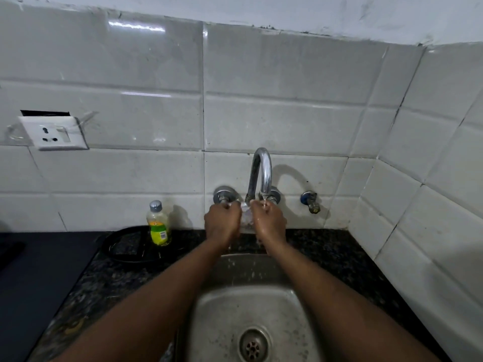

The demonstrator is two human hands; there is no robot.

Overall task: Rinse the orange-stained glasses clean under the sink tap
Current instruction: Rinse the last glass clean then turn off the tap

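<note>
The left hand (222, 222) and the right hand (269, 220) both curl their fingers round a clear glass (247, 218) held between them, just under the running tap (261, 173), above the sink (222, 309)

glass (247, 218) mostly hidden between left hand (222, 222), right hand (269, 220); sink (222, 322) cut off below
</note>
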